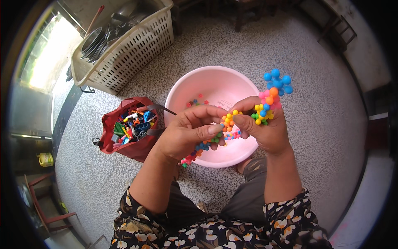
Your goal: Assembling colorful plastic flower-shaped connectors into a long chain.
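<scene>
A multicoloured chain of knobbed plastic linking pieces [228, 123] runs between my hands above a pink basin [178, 89]. My left hand [182, 130] is closed on its lower stretch, thumb and fingers pinching the green and blue pieces, while a pink and red end hangs below the palm. Yellow and orange pieces lie between the two thumbs. My right hand [269, 130] pinches the upper stretch, which passes over its fingers and ends in a blue piece [277, 83]. Several small loose pieces [200, 99] rest inside the basin; my hands hide part of it.
To the left of the basin stands a red bag [132, 150] full of mixed toy parts. A white perforated basket [137, 47] with pans sits at the far left. A wooden chair [43, 199] is at the lower left. Speckled floor [315, 137] surrounds the basin.
</scene>
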A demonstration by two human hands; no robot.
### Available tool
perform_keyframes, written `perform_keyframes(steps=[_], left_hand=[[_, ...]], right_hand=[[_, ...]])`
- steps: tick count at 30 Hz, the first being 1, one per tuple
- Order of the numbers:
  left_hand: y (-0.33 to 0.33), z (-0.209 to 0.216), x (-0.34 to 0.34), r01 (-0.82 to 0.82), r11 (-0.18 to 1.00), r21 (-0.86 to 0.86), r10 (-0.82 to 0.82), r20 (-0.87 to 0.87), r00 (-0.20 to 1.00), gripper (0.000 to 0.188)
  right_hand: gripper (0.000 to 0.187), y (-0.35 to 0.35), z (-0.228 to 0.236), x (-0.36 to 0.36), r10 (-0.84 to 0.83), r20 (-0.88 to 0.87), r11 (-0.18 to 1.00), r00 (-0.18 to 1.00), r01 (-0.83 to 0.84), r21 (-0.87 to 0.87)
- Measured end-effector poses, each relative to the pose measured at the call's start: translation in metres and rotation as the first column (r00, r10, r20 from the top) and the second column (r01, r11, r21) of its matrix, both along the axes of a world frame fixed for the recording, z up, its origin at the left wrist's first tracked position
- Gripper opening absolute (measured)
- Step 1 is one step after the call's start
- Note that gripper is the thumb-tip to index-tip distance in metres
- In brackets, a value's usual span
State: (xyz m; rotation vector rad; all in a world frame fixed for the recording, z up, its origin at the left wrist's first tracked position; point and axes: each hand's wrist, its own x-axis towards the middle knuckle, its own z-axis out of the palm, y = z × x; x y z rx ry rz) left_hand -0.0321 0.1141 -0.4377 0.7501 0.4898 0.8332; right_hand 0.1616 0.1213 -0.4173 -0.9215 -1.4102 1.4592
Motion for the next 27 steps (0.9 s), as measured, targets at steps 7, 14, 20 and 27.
perform_keyframes(steps=[7, 14, 20, 27], left_hand=[[-0.001, -0.004, 0.0, -0.013, 0.999, -0.049, 0.011, -0.041, 0.999, 0.03], [-0.001, -0.004, 0.007, -0.127, 0.992, -0.004, 0.127, 0.098, 0.987, 0.029], [-0.003, 0.0, 0.002, -0.109, 0.993, -0.032, 0.113, 0.145, 0.983, 0.034], [-0.003, -0.006, 0.001, -0.093, 0.994, 0.056, 0.08, 0.198, 0.977, 0.036]], right_hand=[[0.014, 0.0, -0.003, -0.003, -0.014, 0.012, 0.991, 1.0, 0.012, 0.131], [0.015, -0.005, -0.004, -0.016, -0.128, -0.27, 0.983, 0.954, 0.087, -0.159], [0.023, -0.003, -0.005, -0.019, -0.196, -0.377, 0.956, 0.905, 0.091, -0.278], [0.028, 0.002, -0.008, -0.014, -0.22, -0.331, 0.957, 0.918, 0.136, -0.258]])
